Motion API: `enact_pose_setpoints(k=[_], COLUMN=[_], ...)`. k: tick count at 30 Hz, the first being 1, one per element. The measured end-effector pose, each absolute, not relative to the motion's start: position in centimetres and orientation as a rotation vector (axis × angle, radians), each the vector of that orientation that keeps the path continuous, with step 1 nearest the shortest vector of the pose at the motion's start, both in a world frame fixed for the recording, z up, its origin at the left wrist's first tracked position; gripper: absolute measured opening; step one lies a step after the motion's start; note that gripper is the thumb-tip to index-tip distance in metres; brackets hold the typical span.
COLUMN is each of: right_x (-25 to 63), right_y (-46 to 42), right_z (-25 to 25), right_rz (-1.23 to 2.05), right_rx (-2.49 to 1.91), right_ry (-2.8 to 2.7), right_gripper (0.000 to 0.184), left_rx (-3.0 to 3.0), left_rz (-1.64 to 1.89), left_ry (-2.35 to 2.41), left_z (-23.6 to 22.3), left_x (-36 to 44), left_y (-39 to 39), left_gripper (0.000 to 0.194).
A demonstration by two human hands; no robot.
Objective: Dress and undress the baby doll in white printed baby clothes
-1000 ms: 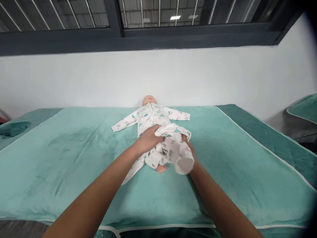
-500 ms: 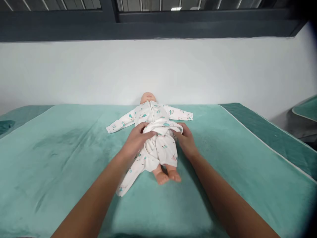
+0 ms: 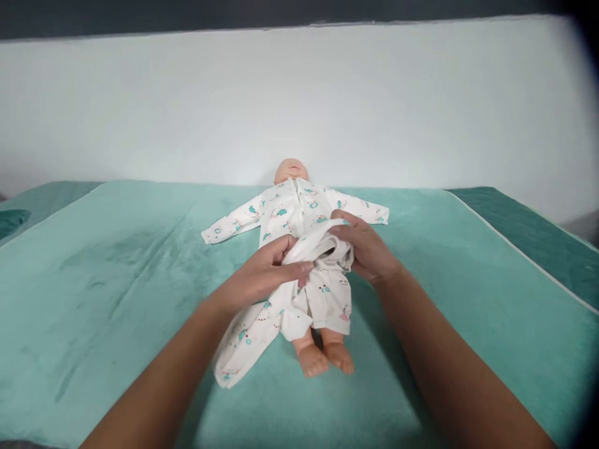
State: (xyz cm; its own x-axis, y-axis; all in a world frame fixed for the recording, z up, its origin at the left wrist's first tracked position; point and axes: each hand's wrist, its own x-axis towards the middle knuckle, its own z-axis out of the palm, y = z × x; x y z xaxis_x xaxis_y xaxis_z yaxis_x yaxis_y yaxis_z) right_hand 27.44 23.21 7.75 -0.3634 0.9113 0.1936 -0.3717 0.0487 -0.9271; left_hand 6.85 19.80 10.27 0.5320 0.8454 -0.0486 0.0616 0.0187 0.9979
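Here, left hand (image 3: 262, 275) and right hand (image 3: 367, 251), each grip closed on bunched patterned pants (image 3: 307, 248) over the doll (image 3: 291, 170).

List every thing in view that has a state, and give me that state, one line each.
Doll: lying on its back, arms out.
Doll's feet: bare, side by side.
White printed top: on the doll, sleeves spread.
Cloth at the waist: bunched, held in both hands.
Loose garment leg: slanting left, no foot showing.
Left hand: closed on cloth.
Right hand: closed on cloth.
Green cover: spread, lightly creased.
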Motion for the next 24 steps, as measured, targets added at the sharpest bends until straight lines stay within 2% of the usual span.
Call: enact_pose_setpoints(k=[6, 9, 12, 17, 21, 24], right_x=[27.3, 26.9, 26.8, 26.2, 25.3, 25.1], right_y=[22.9, 22.6, 22.1, 20.7, 19.9, 20.0], right_z=[7.1, 7.5, 7.9, 8.5, 8.2, 7.6], right_rz=[1.635, 1.696, 1.704, 1.55, 1.416, 1.478], right_rx=[-0.454, -0.46, -0.552, -0.74, -0.926, -1.009], right_ry=[-1.009, -1.134, -1.509, -1.844, -1.749, -1.571], right_gripper=[0.027, 0.035, 0.043, 0.033, 0.027, 0.024], left_rx=[1.356, 1.256, 1.181, 1.204, 1.217, 1.203], left_rz=[0.665, 0.779, 0.945, 1.117, 1.23, 1.193], left_ry=[0.74, 0.739, 0.784, 0.839, 0.921, 0.942], left_z=[10.4, 10.0, 9.8, 10.1, 9.8, 9.7], left_x=[5.3, 5.8, 6.8, 9.0, 10.0, 9.7], left_y=[21.5, 21.8, 21.6, 20.3, 19.7, 19.8], left_gripper=[0.039, 0.034, 0.029, 0.029, 0.035, 0.034])
